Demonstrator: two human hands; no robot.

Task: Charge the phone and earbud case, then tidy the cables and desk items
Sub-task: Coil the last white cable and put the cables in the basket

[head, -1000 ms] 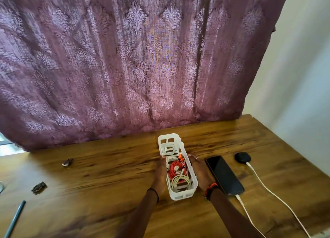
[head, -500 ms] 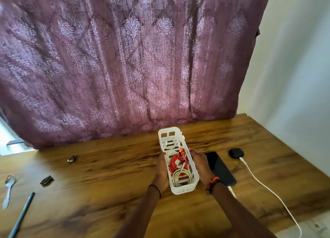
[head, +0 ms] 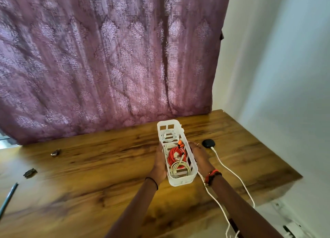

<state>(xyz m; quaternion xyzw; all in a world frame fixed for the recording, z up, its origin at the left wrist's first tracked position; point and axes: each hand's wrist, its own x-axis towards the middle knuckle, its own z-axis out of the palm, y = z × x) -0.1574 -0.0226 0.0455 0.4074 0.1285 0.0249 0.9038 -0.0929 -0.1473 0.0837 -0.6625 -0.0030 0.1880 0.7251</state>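
Cable coils, three in count, are contained in a white slotted basket [head: 180, 181]: a white coil [head: 168, 135] at the far end, an orange coil [head: 175, 154] in the middle and a cream coil [head: 178, 168] at the near end. The basket is gripped by its long sides, the left hand [head: 159, 163] being curled against the left wall and the right hand [head: 200, 155] against the right wall. Whether its base touches the surface cannot be told. It is held over the right half of the wooden desk [head: 89, 175], lengthwise toward the back edge.

Just beside the right hand, toward the right edge, one black earbud case [head: 208, 143] is seen, with a white charging cable [head: 230, 171] plugged in and trailed over the near right edge. A second white cable [head: 216, 202] is run from under the right wrist toward the front edge.

Near the left edge a small dark object [head: 55, 152], a second dark object [head: 30, 172], both too blurred to be named, and one dark rod [head: 9, 196] are laid. The back edge is met by a mauve patterned curtain [head: 107, 59], and the right side is bounded by a white wall [head: 276, 77].
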